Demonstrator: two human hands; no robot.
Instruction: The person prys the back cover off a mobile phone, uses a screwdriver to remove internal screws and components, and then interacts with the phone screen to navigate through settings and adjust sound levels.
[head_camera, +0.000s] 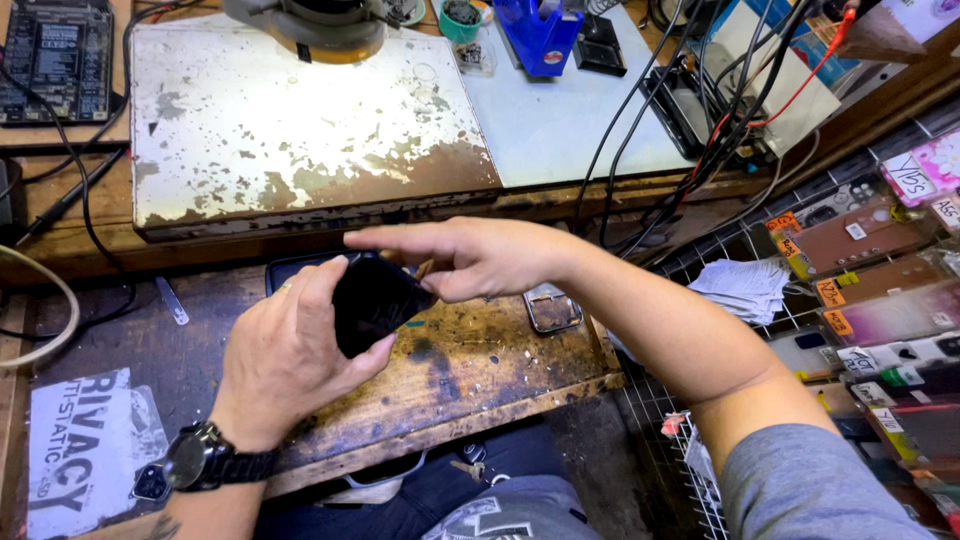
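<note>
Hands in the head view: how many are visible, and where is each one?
2. The left hand grips the black phone over the wooden bench. The right hand pinches the phone's upper edge. No other hands show.

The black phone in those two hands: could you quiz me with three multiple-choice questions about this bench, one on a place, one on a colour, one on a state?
1. Where does the small metal frame lie?
A. on the white worn plate
B. on the wooden bench beneath the right hand's wrist
C. on the wire rack

2. What colour is the tape dispenser at the top of the bench?
A. blue
B. yellow
C. grey

3. How is the black phone held?
A. lying flat on the bench
B. pinched by the right hand alone
C. lifted off the bench, gripped by the left hand with the right hand at its top edge

Answers: 
1 B, the metal frame rests on the wood. 
2 A, the tape dispenser is blue. 
3 C, the left hand wraps the black phone while the right hand touches its upper end.
</note>
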